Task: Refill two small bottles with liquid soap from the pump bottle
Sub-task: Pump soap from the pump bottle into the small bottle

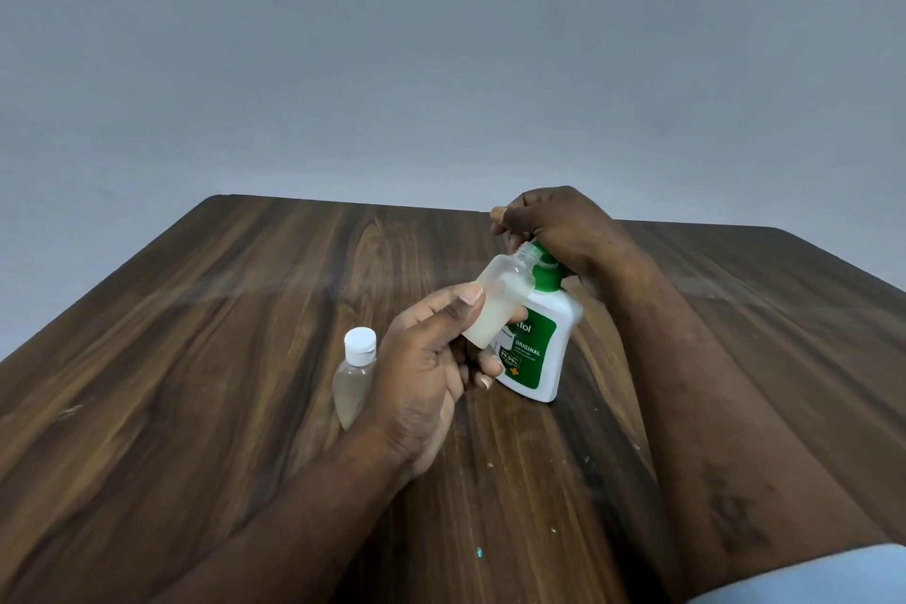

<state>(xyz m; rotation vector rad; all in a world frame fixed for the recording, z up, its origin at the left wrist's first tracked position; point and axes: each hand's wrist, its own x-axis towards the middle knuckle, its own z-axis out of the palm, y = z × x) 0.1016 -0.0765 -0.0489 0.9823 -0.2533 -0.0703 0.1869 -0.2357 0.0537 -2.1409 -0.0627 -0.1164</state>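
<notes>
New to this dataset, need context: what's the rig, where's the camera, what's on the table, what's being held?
There is no machine here. A person works with bare hands, and the single picture comes from a wide-angle camera worn on their head, looking forward and down. The left hand holds a small uncapped bottle in its fingers. The bottle is tilted, partly filled with whitish liquid, with its mouth up by the green pump head. The right hand is curled over the top of the pump bottle, which stands on the wooden table. A second small bottle, white-capped, stands just left of the left hand.
</notes>
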